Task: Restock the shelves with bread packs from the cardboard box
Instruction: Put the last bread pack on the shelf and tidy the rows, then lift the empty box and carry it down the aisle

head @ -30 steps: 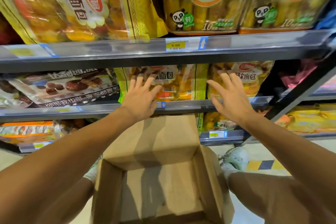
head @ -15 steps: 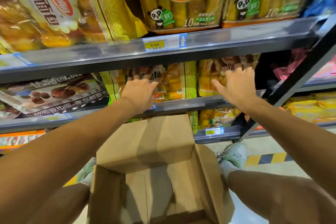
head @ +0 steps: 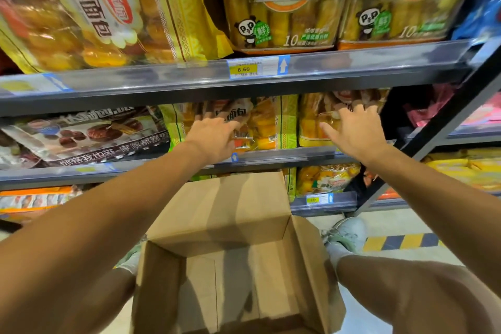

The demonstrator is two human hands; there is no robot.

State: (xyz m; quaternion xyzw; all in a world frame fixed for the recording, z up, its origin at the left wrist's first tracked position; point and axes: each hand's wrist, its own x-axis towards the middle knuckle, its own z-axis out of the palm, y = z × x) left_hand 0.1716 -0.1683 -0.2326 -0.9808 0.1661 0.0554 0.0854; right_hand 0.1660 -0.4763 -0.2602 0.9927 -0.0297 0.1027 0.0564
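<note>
your left hand and right hand lie flat, holding nothing, on two bread packs; push evenly, box below looks empty.

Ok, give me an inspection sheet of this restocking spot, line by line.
Surface: grey metal middle shelf, stocked with packs.
Job's things: open brown cardboard box between the person's knees, no packs visible inside; yellow bread pack and its neighbour yellow pack on the middle shelf.
Clutter: nothing seen.
Grippers: left hand flat on the yellow bread pack; right hand spread against the neighbour, fingers open.
Cables: nothing seen.
Surroundings: upper shelf price tag reads 6.60; yellow-black striped floor tape.
</note>
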